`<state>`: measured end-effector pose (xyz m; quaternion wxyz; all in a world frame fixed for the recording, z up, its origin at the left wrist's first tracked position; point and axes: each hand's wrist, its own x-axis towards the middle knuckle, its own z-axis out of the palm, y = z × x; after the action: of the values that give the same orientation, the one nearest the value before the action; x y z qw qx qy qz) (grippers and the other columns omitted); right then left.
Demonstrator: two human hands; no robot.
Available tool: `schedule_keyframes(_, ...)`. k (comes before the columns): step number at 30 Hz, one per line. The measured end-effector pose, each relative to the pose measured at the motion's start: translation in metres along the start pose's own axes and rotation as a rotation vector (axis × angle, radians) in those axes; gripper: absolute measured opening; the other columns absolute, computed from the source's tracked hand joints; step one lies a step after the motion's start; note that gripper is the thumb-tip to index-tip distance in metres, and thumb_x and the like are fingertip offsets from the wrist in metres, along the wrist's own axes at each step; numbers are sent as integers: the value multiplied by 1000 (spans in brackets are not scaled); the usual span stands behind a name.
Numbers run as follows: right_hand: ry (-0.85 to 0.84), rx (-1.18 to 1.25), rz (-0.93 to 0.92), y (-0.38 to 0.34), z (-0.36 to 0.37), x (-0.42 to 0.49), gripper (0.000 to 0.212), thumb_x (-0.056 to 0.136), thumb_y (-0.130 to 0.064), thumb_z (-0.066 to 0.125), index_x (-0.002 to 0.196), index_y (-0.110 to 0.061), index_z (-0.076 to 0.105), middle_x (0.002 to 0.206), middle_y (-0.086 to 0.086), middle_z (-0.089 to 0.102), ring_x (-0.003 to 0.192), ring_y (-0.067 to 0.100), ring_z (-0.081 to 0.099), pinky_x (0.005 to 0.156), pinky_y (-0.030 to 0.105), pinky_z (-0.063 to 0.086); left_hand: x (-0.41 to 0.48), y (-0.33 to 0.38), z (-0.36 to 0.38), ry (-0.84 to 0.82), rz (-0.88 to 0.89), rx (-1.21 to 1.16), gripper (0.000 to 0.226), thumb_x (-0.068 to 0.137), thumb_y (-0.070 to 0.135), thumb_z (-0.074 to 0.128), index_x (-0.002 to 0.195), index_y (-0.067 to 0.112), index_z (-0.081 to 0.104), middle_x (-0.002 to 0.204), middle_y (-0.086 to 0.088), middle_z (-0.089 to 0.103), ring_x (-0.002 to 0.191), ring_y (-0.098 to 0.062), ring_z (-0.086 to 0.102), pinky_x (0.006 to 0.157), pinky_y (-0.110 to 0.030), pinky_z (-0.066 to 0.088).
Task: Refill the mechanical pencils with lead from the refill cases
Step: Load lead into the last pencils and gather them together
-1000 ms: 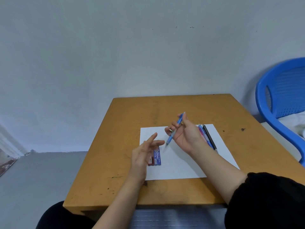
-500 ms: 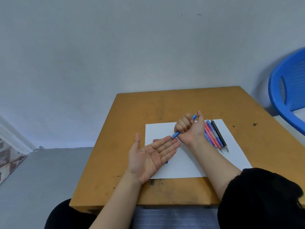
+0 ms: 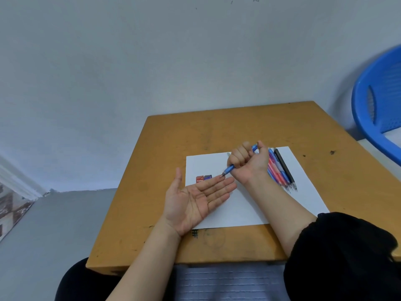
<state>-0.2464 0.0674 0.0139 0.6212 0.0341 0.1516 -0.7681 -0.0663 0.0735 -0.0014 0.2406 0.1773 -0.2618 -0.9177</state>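
The right hand (image 3: pixel 249 164) fists a blue pencil (image 3: pixel 229 169) above the paper (image 3: pixel 249 205), its tip slanting down-left to the spread left hand (image 3: pixel 195 203). Two refill cases (image 3: pixel 203 178) lie on the paper behind the left fingers, contents hidden.

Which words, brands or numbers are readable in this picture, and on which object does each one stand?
"Faster" (last letters uncertain): white print on the red refill case.
Print on the blue refill case: too blurred to read.
On the mechanical pencils: nothing readable.
The ink scribbles on the table: no words.
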Motion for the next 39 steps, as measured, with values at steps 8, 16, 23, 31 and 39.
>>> schedule_keyframes(8,-18,16,9,1,0,-2,58,91,-48,30,43,-15,28,45,-5,9,44,11,3,38,22,6,-1,0,-2,-39,0,-32,104,84,75,29,127,-18,48,138,-36,42,129,-45,45,104,-45,44)
schedule_keyframes(16,2,17,-3,1,1,-3,60,92,-49,30,43,-15,29,37,-3,18,44,11,3,36,22,7,0,0,-6,-79,-7,-71,107,84,76,30,129,-19,45,140,-37,39,131,-46,42,106,-47,42)
schedule_keyframes(23,-30,24,10,2,-1,-1,62,94,-54,29,46,-15,31,38,-3,19,44,10,5,36,22,11,0,1,-7,-91,-5,-79,106,83,75,35,131,-19,42,142,-37,37,132,-45,40,107,-46,41)
schedule_keyframes(31,-14,-293,-46,4,8,-4,38,99,-34,39,67,-14,42,50,-1,33,46,12,33,49,24,36,-1,1,-2,14,48,-141,99,86,72,34,129,-16,47,140,-33,43,129,-42,47,105,-45,41)
schedule_keyframes(39,91,-655,-221,-1,7,-23,35,102,-39,31,89,-14,52,69,6,54,52,12,47,50,25,37,-6,1,9,103,129,-73,89,86,67,36,126,-11,54,135,-28,51,126,-38,51,105,-42,41)
